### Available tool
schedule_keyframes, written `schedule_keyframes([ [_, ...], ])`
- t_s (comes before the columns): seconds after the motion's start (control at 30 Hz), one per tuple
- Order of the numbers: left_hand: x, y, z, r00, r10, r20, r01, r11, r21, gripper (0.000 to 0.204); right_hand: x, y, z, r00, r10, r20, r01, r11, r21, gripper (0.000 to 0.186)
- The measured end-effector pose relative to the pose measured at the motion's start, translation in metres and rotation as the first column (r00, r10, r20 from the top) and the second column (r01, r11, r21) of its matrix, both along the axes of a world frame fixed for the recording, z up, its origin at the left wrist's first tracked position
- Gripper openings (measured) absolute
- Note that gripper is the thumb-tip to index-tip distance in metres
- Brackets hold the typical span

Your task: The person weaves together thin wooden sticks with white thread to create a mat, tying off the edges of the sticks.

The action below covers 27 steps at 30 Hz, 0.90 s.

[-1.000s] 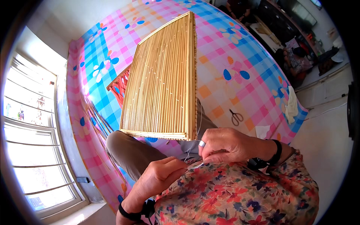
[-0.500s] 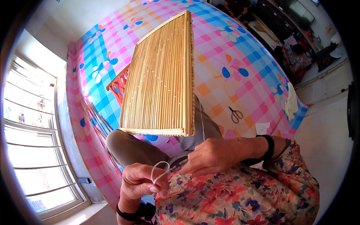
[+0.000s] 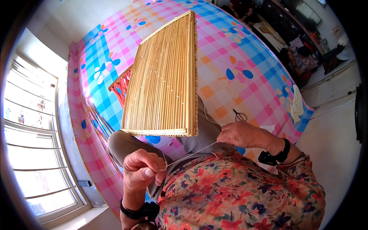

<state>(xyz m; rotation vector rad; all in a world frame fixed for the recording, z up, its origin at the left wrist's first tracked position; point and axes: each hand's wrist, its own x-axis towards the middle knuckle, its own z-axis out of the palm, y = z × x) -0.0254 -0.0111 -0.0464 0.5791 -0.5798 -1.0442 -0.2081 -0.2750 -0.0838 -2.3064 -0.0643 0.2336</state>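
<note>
A thin white string runs taut between my two hands, low over my lap. My left hand pinches one part of it between thumb and forefinger, with a small bit of string sticking up there. Farther right, my right hand is closed on the string, and a slack length loops from it up toward the panel. Propped over my knees is a tilted panel of straw-coloured reed stalks, framed along its edges and dotted with small white stitches. Neither hand touches the panel.
Dark-handled scissors lie on the checked, flowered sheet, partly behind my right hand. A red lattice piece shows behind the panel, with loose stalks at left. A white cloth rests at right. Two people sit at the far right.
My right hand has moved right and away from my left, drawing the string out taut. The loop that stood at my left hand has shrunk to a small bit.
</note>
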Motion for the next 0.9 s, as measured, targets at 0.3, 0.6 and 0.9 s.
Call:
schedule_keyframes([
  [0.3,-0.008,-0.007,-0.003,0.999,-0.038,-0.003,0.038,0.998,0.051,0.01,-0.008,-0.003,-0.004,0.997,0.006,0.083,0.022,0.945,-0.325,0.018],
  [0.6,-0.011,-0.011,0.013,0.945,-0.145,0.293,0.065,0.962,0.264,0.009,0.021,0.048,0.078,0.877,-0.061,0.476,-0.068,0.966,0.249,0.029],
  [0.9,-0.017,-0.017,0.024,0.694,-0.232,0.681,0.029,0.955,0.296,0.014,0.031,0.06,0.047,0.898,0.033,0.438,-0.163,0.951,0.262,0.021],
])
